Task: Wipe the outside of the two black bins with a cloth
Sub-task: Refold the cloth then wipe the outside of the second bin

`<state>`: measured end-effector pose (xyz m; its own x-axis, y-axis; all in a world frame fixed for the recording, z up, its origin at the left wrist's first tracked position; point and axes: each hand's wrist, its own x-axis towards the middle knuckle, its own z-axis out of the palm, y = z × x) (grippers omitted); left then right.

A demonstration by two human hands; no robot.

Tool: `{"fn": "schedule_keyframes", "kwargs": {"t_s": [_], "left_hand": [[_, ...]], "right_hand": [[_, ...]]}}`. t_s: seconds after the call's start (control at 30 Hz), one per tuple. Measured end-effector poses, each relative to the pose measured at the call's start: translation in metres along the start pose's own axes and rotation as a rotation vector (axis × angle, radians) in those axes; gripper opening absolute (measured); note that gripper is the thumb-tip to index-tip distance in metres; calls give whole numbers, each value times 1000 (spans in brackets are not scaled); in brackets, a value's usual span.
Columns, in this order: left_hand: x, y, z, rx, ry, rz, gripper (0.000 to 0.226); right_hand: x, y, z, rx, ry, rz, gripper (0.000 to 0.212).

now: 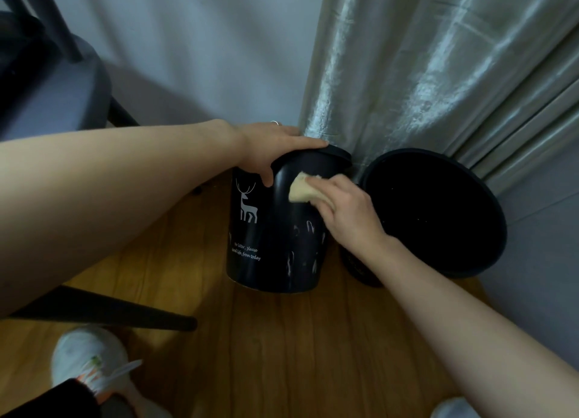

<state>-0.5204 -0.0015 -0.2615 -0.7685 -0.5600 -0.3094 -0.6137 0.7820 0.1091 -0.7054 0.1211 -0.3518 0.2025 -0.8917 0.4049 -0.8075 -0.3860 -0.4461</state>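
A black bin with a white deer print point(275, 229) stands on the wooden floor, tilted away from me. My left hand point(272, 149) grips its rim, thumb down the near side and fingers over the top. My right hand point(347, 210) holds a yellowish cloth point(302, 190) and presses it against the upper side of this bin. White smears show lower on its wall. A second black bin point(438, 213) stands right beside it, its open mouth facing me, its lower part hidden behind my right forearm.
A shiny grey curtain point(438, 72) hangs just behind both bins, with a white wall point(203, 47) to its left. A dark chair point(53, 82) stands at the left, one leg point(125, 315) slanting across the floor. My white shoe point(91, 361) is at the bottom left.
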Motion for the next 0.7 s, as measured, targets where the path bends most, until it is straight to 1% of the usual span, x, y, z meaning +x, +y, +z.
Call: {"fn": "schedule_keyframes", "kwargs": {"t_s": [0.07, 0.13, 0.27, 0.33, 0.37, 0.47, 0.53, 0.6, 0.7], "left_hand": [[0, -1, 0, 18, -10, 0, 123], [-1, -1, -1, 19, -13, 1, 123], [-1, -1, -2, 21, -14, -6, 120], [-1, 0, -2, 21, -11, -8, 120], [-1, 0, -2, 21, -9, -9, 120], [0, 0, -1, 14, -6, -2, 120], [0, -1, 0, 9, -6, -3, 120], [1, -1, 0, 19, -5, -6, 120], [2, -3, 1, 27, 0, -7, 121]], "right_hand": [[10, -2, 0, -23, 53, 67, 40], [3, -4, 3, -22, 40, 31, 39], [-34, -2, 9, 10, -141, -160, 33], [-36, -2, 8, -8, -179, -192, 32], [-30, -2, 8, -12, -140, -164, 32], [-5, -4, 6, -17, 46, 30, 37], [3, -6, 5, -17, 69, 70, 38], [-5, -7, 8, -7, 18, -13, 38], [-37, -3, 13, -8, -130, -175, 34]]}}
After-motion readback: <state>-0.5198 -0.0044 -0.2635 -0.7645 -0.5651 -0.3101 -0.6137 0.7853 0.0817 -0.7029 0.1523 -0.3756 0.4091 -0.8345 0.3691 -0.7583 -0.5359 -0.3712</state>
